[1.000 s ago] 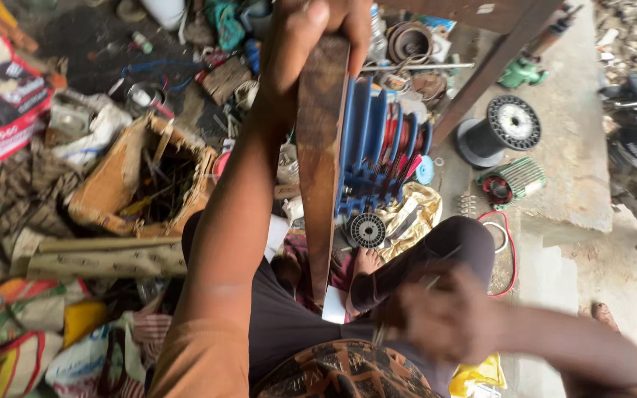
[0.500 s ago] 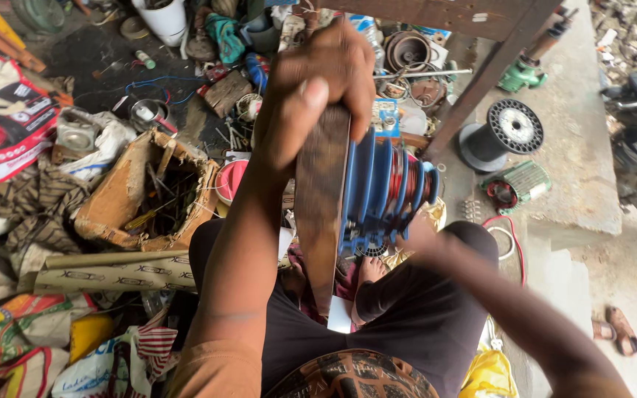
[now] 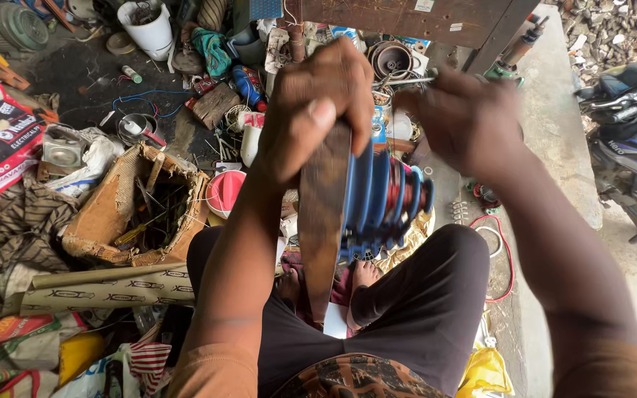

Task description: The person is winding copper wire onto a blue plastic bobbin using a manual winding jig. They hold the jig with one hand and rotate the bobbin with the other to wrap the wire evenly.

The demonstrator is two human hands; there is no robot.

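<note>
While left hand (image 3: 318, 110) grips rusty bar (image 3: 322, 221) beside blue motor (image 3: 381, 203), blurred right hand's (image 3: 466, 121) grasp is unclear

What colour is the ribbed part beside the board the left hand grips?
Blue ribbed part, clearest in the head view.

The right hand (image 3: 466, 121) is motion-blurred; whatever it grips cannot be told. The left hand (image 3: 318, 103) covers the board's (image 3: 324, 221) top. The board hides part of the blue finned part (image 3: 385, 203).
</note>
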